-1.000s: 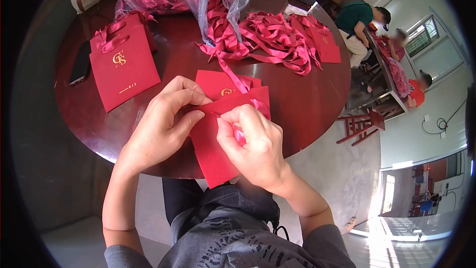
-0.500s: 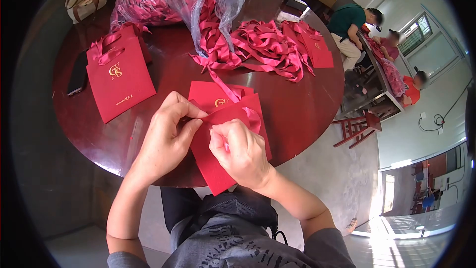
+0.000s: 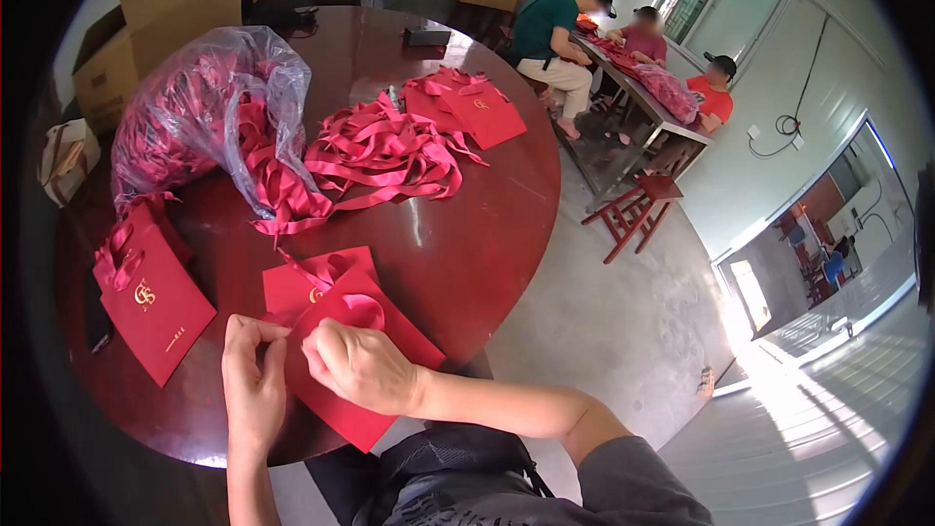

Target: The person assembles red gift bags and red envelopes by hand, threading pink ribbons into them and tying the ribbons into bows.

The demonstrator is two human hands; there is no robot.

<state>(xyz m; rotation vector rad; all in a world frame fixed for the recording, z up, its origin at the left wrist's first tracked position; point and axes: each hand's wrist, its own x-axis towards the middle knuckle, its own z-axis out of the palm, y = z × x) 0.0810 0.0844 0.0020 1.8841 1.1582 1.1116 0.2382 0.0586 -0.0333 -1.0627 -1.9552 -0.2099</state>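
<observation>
A red paper gift bag (image 3: 341, 407) lies at a slant by the table's near edge, under both hands. At its upper left edge, my left hand (image 3: 255, 380) is closed in a pinch, thumb and forefinger on the paper. My right hand (image 3: 365, 367) is closed over the bag's upper part, knuckles up. A pink-red ribbon (image 3: 363, 312) loops out of the bag beside it and runs behind the fingers, which seem to grip it; the fingertips are hidden. Partly beneath lies another red bag (image 3: 292, 280) with a gold logo.
Loose ribbons (image 3: 390, 156) heap on the round table (image 3: 487, 234), beside a clear plastic sack (image 3: 185, 117) of ribbon. Bags with ribbon handles (image 3: 156, 297) lie at left, more bags (image 3: 487, 117) at the back. Three people sit at a far table (image 3: 633, 88); a stool (image 3: 638, 209) stands nearer.
The camera view has swung right, so the table and hands appear farther left and lower. Both hands keep nearly the same hold at the bag's top edge.
</observation>
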